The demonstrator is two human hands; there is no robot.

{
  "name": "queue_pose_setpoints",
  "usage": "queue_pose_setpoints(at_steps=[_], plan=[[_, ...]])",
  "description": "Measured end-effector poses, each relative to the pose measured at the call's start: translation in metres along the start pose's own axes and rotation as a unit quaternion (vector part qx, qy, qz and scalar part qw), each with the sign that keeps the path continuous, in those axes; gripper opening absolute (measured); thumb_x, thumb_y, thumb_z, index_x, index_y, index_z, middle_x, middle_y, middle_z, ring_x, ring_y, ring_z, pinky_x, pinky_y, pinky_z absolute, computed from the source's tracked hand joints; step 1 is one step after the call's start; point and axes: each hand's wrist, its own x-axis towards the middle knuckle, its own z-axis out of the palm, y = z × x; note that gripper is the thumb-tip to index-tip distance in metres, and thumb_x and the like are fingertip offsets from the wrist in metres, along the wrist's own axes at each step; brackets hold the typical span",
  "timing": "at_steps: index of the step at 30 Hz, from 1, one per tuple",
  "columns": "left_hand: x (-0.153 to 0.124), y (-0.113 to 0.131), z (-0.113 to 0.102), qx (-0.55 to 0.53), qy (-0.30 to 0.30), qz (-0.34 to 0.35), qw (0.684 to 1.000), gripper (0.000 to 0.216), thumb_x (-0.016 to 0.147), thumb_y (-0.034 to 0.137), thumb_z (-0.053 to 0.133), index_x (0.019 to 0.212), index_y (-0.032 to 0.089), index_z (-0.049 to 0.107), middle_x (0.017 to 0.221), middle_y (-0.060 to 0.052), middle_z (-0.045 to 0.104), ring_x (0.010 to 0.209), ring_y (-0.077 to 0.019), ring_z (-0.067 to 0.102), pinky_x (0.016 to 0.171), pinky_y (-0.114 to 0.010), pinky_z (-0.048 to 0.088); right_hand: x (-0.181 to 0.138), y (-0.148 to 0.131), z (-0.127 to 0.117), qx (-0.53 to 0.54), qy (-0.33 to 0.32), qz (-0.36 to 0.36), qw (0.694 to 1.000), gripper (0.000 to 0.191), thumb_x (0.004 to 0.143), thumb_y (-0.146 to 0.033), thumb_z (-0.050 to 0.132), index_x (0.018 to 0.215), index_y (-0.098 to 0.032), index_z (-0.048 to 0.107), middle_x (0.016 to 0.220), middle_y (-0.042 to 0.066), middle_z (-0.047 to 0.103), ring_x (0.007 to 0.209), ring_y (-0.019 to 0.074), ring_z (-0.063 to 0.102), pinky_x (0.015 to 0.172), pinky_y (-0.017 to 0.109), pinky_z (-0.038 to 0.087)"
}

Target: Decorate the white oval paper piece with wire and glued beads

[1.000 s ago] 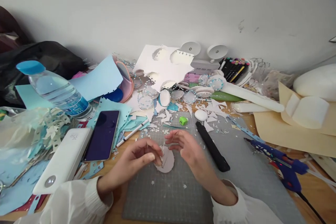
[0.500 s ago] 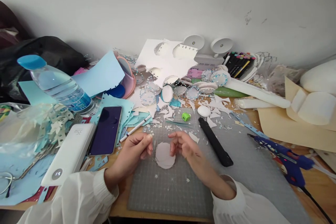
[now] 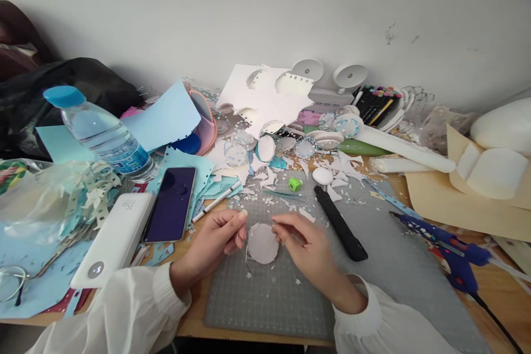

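Note:
A pale round paper disc (image 3: 263,243) lies on the grey cutting mat (image 3: 282,298). My left hand (image 3: 218,238) rests at the disc's left edge, fingers curled and pinched together at the rim. My right hand (image 3: 307,243) sits at the disc's right edge, its fingers pinched toward the disc. What either pinch holds is too small to make out. Both wrists wear white sleeves.
A black craft knife (image 3: 340,224) and a green sharpener (image 3: 295,183) lie on the mat. A phone (image 3: 171,204), a white power bank (image 3: 114,238) and a water bottle (image 3: 103,135) sit left. A blue glue gun (image 3: 446,246) lies right. Paper scraps and decorated discs (image 3: 305,146) crowd the back.
The disc, held up in my left hand a second ago, now lies flat on the mat. Both hands have lowered to its edges.

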Motion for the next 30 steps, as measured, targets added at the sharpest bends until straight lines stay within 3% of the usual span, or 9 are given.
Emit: queue_pose_setpoints(at_steps=[4,7,10,15,22,27,30], plan=[[0.0,0.005,0.0,-0.05,-0.048,-0.052,0.996,0.047,0.082,0.05,0.071,0.057,0.013,0.055,0.042,0.006,0.045,0.036,-0.0014,0.022,0.04,-0.019,0.014,-0.002,-0.003,0.001,-0.06,-0.057,-0.115,0.99,0.024,0.095,-0.019,0.053,0.108,-0.029,0.07,0.083,0.003,0.069,0.072,0.0159,0.065,0.065,0.028,0.052],[0.001,0.008,-0.002,-0.079,-0.076,-0.068,0.992,0.046,0.083,0.047,0.07,0.057,0.013,0.054,0.041,0.007,0.041,0.036,-0.0014,0.02,0.041,-0.019,0.014,-0.003,-0.004,0.004,-0.076,-0.046,-0.159,0.983,0.026,0.094,-0.013,0.052,0.111,-0.026,0.066,0.087,0.003,0.069,0.075,0.015,0.065,0.067,0.026,0.053],[0.001,0.006,-0.002,-0.078,-0.083,-0.069,0.991,0.045,0.086,0.046,0.068,0.058,0.013,0.055,0.043,0.006,0.044,0.037,-0.0016,0.023,0.041,-0.019,0.013,-0.001,-0.005,0.005,-0.092,-0.003,-0.165,0.982,0.021,0.09,-0.009,0.055,0.104,-0.022,0.063,0.093,0.005,0.068,0.078,0.0147,0.065,0.07,0.027,0.054],[0.001,-0.001,-0.002,-0.062,-0.112,-0.063,0.99,0.045,0.088,0.047,0.064,0.06,0.013,0.055,0.046,0.005,0.045,0.039,-0.0029,0.025,0.043,-0.022,0.013,0.001,-0.008,0.005,-0.105,0.027,-0.176,0.978,0.017,0.086,-0.006,0.058,0.091,-0.022,0.06,0.106,0.008,0.069,0.1,0.0185,0.067,0.087,0.032,0.054],[-0.001,-0.004,0.0,0.064,-0.132,-0.067,0.987,0.049,0.085,0.056,0.062,0.06,0.014,0.052,0.054,0.003,0.046,0.045,-0.0058,0.034,0.044,-0.021,0.019,0.003,-0.007,0.006,-0.085,0.021,-0.186,0.979,0.014,0.087,-0.009,0.062,0.091,-0.022,0.061,0.088,0.004,0.069,0.085,0.0157,0.067,0.075,0.029,0.055],[-0.001,0.002,0.002,0.167,-0.141,-0.012,0.976,0.053,0.092,0.059,0.046,0.068,0.014,0.059,0.057,0.002,0.049,0.048,-0.0092,0.041,0.048,-0.023,0.03,0.003,-0.006,0.004,-0.079,0.024,-0.175,0.981,0.011,0.088,-0.011,0.063,0.09,-0.022,0.066,0.079,0.002,0.066,0.074,0.0146,0.063,0.066,0.028,0.052],[-0.002,0.008,0.001,0.292,-0.081,0.097,0.948,0.049,0.1,0.048,0.034,0.083,0.015,0.065,0.074,-0.004,0.061,0.067,-0.0149,0.055,0.066,-0.028,0.044,0.006,-0.006,-0.001,-0.043,0.064,-0.083,0.994,0.007,0.087,-0.016,0.064,0.085,-0.022,0.067,0.077,0.002,0.066,0.071,0.0146,0.062,0.067,0.029,0.051]])
